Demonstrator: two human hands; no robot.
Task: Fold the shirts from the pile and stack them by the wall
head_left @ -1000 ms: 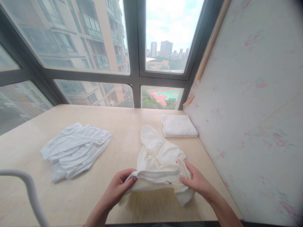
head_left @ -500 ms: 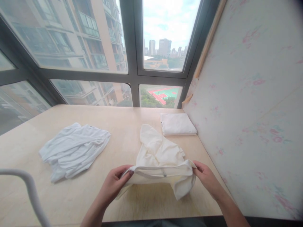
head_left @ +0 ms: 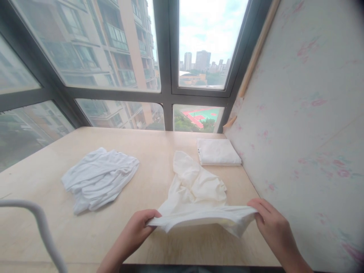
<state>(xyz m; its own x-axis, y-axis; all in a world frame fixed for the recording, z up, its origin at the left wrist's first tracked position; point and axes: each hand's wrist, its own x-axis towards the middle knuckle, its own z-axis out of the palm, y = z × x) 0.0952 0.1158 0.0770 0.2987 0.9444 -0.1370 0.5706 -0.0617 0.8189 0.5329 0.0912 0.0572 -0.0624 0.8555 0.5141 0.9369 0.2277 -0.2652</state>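
A cream-white garment (head_left: 196, 189) lies partly bunched on the wooden surface, its near edge lifted and stretched between both hands. My left hand (head_left: 142, 225) pinches one end of that edge between thumb and fingers. At the other end, my right hand (head_left: 271, 218) grips the cloth, with the fingertips partly hidden behind it. The lifted edge sags a little in the middle, and a loose flap hangs below it near my right hand. What kind of garment it is I cannot tell.
A crumpled white garment (head_left: 99, 178) lies on the left of the wooden surface (head_left: 159, 151). At the back right is a neatly folded white cloth (head_left: 218, 152), close to the floral wall (head_left: 307, 144). A curved white tube (head_left: 40, 223) rises at the lower left. Windows stand behind.
My right hand has moved right and a little nearer, pulling the garment's edge wider and tauter. The opening and small label seen before no longer show. The view has shifted slightly.
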